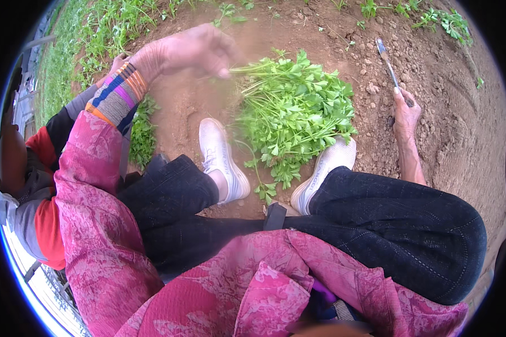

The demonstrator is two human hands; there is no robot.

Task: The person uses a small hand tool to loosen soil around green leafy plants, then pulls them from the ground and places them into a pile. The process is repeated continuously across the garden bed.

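My left hand, blurred, is at the upper left with its fingers bent, close to the stem ends of a heap of leafy green plants with lobed leaves. Whether its fingers grip a stem cannot be told. The heap lies on the brown soil between my light shoes, its stems pointing left and its leaves right. Out to the right, my right hand grips a slim metal hand tool with a flat blade, the blade end pointing up over crumbly soil.
A co-worker in a red, black and grey sleeve crouches close on my left, with a hand near rooted green plants. Another green bunch lies beside my left leg. Loose uprooted plants lie at the upper right.
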